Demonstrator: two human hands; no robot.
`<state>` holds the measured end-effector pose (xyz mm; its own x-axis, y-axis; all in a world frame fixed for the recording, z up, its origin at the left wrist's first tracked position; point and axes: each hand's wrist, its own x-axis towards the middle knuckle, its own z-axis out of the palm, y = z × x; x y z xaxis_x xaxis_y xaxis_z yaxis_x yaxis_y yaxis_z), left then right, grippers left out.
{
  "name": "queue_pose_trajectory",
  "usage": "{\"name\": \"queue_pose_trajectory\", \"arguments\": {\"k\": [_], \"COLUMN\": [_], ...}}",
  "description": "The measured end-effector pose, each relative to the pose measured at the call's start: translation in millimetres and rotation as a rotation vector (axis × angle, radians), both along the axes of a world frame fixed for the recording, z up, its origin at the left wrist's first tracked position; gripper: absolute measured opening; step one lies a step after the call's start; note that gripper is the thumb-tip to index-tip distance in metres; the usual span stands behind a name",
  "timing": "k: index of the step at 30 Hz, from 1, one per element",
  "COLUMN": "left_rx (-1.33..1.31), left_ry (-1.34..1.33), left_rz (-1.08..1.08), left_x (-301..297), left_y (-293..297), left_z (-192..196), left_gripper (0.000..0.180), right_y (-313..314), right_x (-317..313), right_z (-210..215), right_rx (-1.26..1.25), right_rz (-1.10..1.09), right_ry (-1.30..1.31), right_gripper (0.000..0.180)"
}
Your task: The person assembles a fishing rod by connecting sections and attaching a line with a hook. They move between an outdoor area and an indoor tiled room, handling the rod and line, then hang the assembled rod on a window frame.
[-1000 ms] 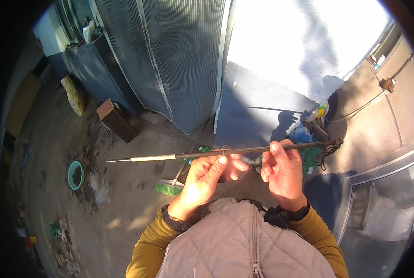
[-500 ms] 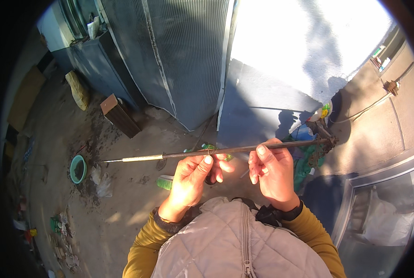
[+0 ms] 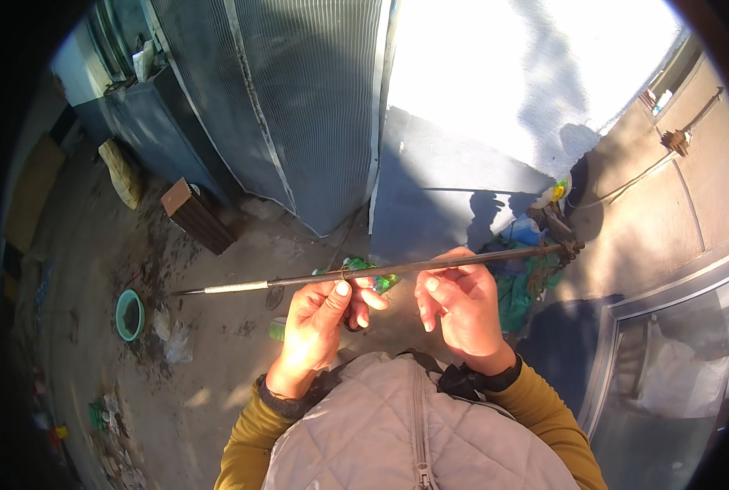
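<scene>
A long thin dark rod [image 3: 397, 268] lies nearly level across both hands. Its left end is pointed, with a pale section beside the tip, and rusty tangled pieces [image 3: 567, 251] cling to its right end. My left hand [image 3: 314, 322] is closed, its thumb and fingers pinching the rod near a thin wire loop [image 3: 345, 275]. Under those fingers shows a dark curved piece whose kind I cannot make out. My right hand [image 3: 465, 314] is curled around the rod farther right, with fingers behind it and the thumb in front, just below it.
A teal basin [image 3: 130, 316] and clear plastic bags [image 3: 178, 343] lie on the floor at left. A brown box-like block [image 3: 197, 216] and a yellowish sack [image 3: 120, 174] sit near the ribbed grey panel [image 3: 315, 106]. Green netting [image 3: 515, 298] is heaped right, beside a framed window [image 3: 683, 359].
My right thumb has slipped from the rod to just below it, and the fingers have curled in. Hands and rod shift slightly left as the view moves.
</scene>
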<state>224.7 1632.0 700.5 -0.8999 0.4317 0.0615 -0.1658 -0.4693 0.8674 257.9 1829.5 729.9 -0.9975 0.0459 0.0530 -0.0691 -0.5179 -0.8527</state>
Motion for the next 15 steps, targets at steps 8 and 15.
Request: {"name": "queue_pose_trajectory", "arguments": {"k": [8, 15], "left_rx": [-0.004, -0.115], "left_ry": [0.019, 0.106], "left_rz": [-0.031, 0.079], "left_x": [-3.2, -1.0], "left_y": [-10.5, -39.8], "left_z": [-2.3, 0.3], "left_gripper": [0.029, 0.035], "right_y": [-7.3, -28.2], "right_x": [-9.7, -31.7], "right_z": [1.5, -13.3], "right_rx": [-0.025, -0.124], "right_rz": [0.013, 0.142], "right_ry": [-0.119, -0.251], "right_gripper": [0.005, 0.017]}}
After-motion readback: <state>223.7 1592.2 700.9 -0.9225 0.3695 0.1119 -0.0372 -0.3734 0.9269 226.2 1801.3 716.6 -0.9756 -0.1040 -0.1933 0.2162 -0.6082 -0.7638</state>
